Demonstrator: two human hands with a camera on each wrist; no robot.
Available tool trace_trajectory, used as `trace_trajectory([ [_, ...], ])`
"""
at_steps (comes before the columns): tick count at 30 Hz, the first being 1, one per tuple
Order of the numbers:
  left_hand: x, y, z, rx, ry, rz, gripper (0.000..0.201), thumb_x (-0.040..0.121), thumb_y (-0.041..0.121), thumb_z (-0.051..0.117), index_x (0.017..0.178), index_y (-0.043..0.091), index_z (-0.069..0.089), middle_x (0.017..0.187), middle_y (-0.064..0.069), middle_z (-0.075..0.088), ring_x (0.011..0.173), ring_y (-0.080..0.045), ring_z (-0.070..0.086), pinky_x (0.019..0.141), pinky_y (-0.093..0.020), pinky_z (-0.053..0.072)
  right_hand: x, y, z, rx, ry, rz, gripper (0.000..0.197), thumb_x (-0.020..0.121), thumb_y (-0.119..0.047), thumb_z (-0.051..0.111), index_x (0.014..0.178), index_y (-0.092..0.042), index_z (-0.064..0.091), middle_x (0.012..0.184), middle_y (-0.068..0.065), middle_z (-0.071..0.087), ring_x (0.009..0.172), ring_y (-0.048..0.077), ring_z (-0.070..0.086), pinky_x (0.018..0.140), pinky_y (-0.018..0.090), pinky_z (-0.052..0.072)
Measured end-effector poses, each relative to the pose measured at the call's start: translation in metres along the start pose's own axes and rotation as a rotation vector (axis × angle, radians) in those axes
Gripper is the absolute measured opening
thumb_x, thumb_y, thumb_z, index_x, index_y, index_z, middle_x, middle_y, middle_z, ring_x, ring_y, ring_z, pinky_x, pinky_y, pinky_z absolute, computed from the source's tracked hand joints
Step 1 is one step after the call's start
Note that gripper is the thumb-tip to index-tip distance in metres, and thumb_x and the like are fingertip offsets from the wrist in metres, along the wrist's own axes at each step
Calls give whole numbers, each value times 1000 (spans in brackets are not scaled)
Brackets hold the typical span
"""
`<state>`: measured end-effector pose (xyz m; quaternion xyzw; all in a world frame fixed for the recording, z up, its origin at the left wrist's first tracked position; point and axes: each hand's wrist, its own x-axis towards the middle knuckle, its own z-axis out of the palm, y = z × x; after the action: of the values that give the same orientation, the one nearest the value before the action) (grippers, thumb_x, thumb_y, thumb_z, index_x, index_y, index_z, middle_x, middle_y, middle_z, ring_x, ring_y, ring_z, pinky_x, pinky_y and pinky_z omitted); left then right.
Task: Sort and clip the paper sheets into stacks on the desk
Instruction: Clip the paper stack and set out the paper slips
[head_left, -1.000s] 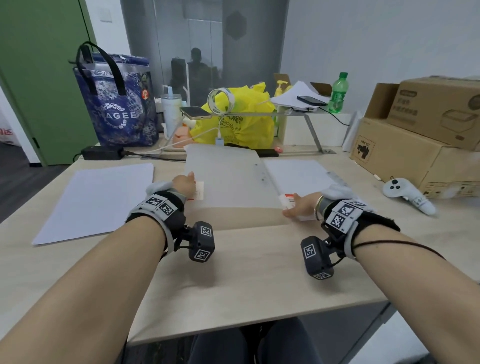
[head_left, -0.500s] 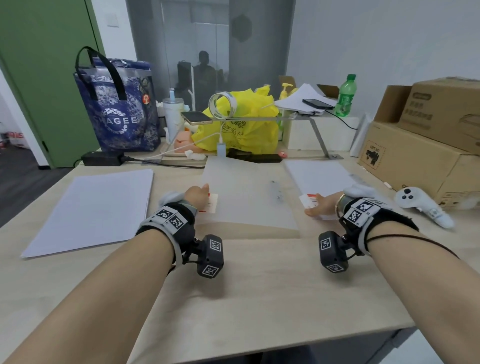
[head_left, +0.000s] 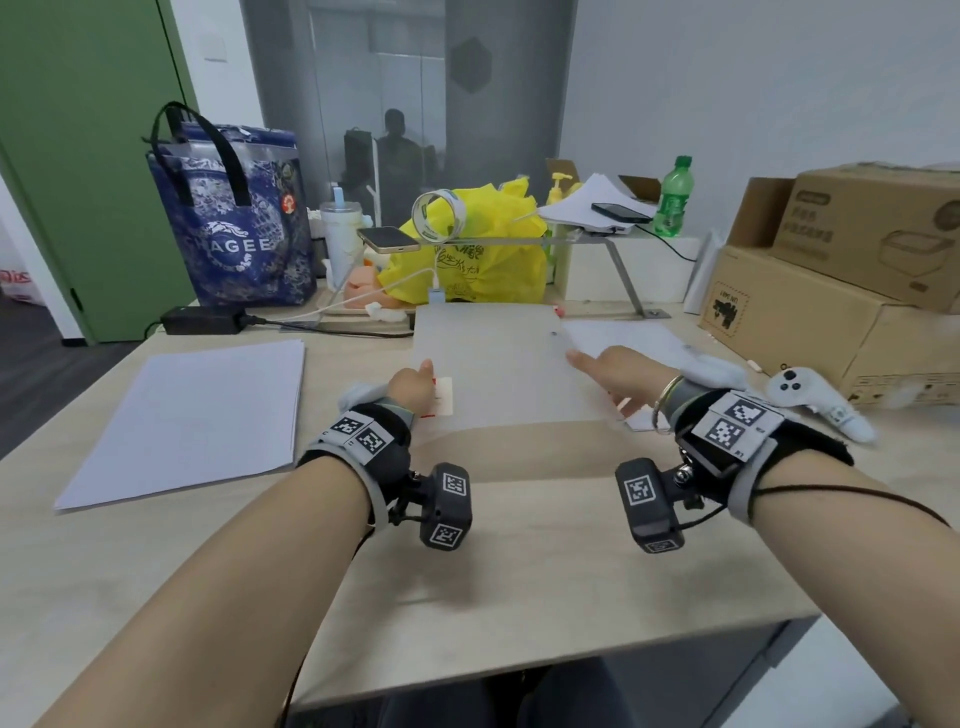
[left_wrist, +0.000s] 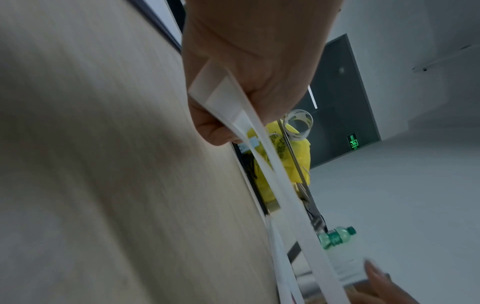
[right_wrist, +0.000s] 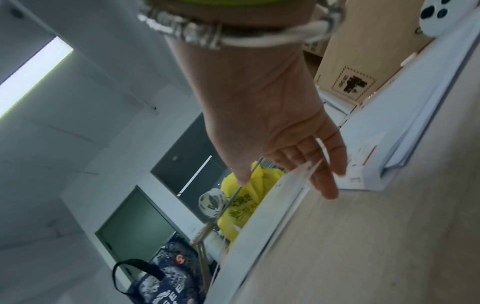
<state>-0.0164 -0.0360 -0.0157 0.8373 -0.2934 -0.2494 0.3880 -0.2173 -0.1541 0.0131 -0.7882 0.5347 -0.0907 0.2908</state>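
1. The translucent folder cover (head_left: 498, 364) is being held up off the desk (head_left: 519, 597) in the middle of the scene, slanting from the near edge toward the yellow bag (head_left: 483, 260). The left wrist view shows thin white sheets (left_wrist: 272, 179) running edge-on out of the grip.
2. The left hand (head_left: 413, 387) is pinching the cover and sheets at their left near corner, thumb on top and fingers curled beneath. Because this is a corner hold on slick plastic, I judge the sheets could be sliding out or fanning apart.
3. The right hand (head_left: 618, 374) is lying with its fingers (right_wrist: 327, 181) straight and relaxed, apart, touching the right edge of the cover and gripping nothing. With only a touch on that side, the cover could be sagging or twisting, and the sheets could be slipping out of square before any clip goes on.
4. No clip is showing in any view, so I cannot tell where it is; reaching for one would leave a single hand carrying everything.
5. A white stack (head_left: 623, 338) and a small red-printed slip (right_wrist: 363, 162) are lying just beside the right hand; a careless sweep could be mixing them with the held sheets.
6. Another stack (head_left: 187, 415) is lying well apart on the left, and a white controller (head_left: 810, 400) is sitting near the right wrist, where a sideways move could be knocking it.
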Motion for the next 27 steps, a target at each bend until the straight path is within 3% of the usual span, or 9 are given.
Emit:
trace_trajectory([
  [3,-12,8,11,-58,-23,15,57,105,35,24,138,-9,40,144,-23,43,134,-33,41,107,-33,30,-7,8,-9,80,-5,24,36,92,-39,55,81,-5,48,72,6,47,72,26,56,57,32,50],
  [5,-19,12,22,-118,-36,46,59,103,37,31,138,-11,40,140,-25,47,126,-34,49,99,-33,39,-11,15,-14,14,61,29,34,91,-37,57,89,-4,47,80,6,49,81,26,52,62,30,48],
  [8,-29,16,39,-129,-183,144,53,100,38,40,118,-11,49,96,-15,62,70,-21,58,55,-24,46,-17,28,-21,-192,141,54,39,94,-32,53,69,-4,43,94,11,49,87,25,46,56,24,36],
  [10,-35,19,49,-23,-281,163,42,99,42,42,100,0,49,73,-1,53,57,-10,50,49,-21,42,-20,37,-27,-261,193,86,39,95,-30,52,65,-6,44,94,13,49,87,24,46,51,24,29],
  [12,-42,23,52,73,-336,163,43,97,48,41,97,5,48,71,0,50,59,-11,50,53,-21,43,-21,45,-31,-273,198,115,33,95,-28,51,93,4,59,101,19,56,94,29,54,63,27,35],
  [14,-49,28,54,275,-353,196,48,96,52,37,97,5,47,75,-4,49,67,-18,51,61,-25,43,-24,53,-32,-255,209,148,43,95,-26,52,117,11,55,118,23,60,110,34,57,74,29,38],
  [19,-48,27,54,610,-398,330,42,99,39,41,122,6,50,118,-13,57,98,-25,55,81,-28,40,-29,65,-33,-190,251,193,46,95,-25,53,122,12,53,127,24,58,114,35,56,90,35,45],
  [21,-44,24,55,585,-437,335,54,97,33,48,144,12,33,141,-8,47,118,-26,54,96,-30,46,-30,69,-32,-186,246,202,47,95,-26,53,124,11,52,129,23,57,119,34,54,95,34,44],
  [27,-50,32,57,326,-543,269,66,91,31,61,147,16,31,142,-6,44,121,-24,52,97,-30,49,-35,65,-38,-193,255,186,50,93,-30,55,125,8,54,131,20,57,120,33,54,97,34,44],
])
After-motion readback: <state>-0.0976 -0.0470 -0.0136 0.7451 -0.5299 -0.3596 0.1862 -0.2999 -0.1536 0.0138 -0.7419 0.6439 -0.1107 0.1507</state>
